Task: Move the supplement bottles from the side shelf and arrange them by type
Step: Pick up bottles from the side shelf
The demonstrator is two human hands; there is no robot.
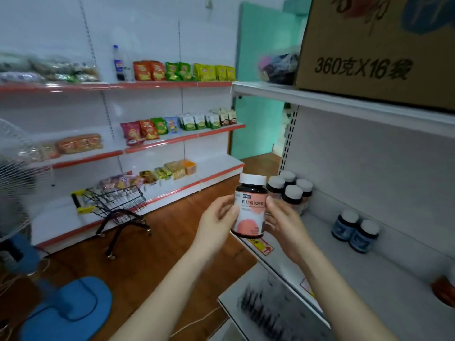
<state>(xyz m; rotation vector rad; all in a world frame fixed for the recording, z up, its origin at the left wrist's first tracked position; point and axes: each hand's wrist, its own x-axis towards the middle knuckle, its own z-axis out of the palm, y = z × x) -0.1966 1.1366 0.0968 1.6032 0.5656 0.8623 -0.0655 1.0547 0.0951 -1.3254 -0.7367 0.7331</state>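
Both hands hold up one dark supplement bottle (250, 207) with a white cap and a pink label, just in front of the white shelf's (369, 262) left end. My left hand (218, 221) grips its left side, thumb on the label. My right hand (283, 223) grips its right side. Behind it, several matching pink-label bottles (291, 190) stand grouped at the shelf's far left. Two blue-label bottles (354, 231) stand together further right on the same shelf.
A cardboard box (379, 45) sits on the shelf above. Snack shelves (157, 141) line the left wall. A small shopping cart (115, 203) and a blue fan base (69, 306) stand on the wooden floor. An orange object (444, 289) lies at the shelf's right edge.
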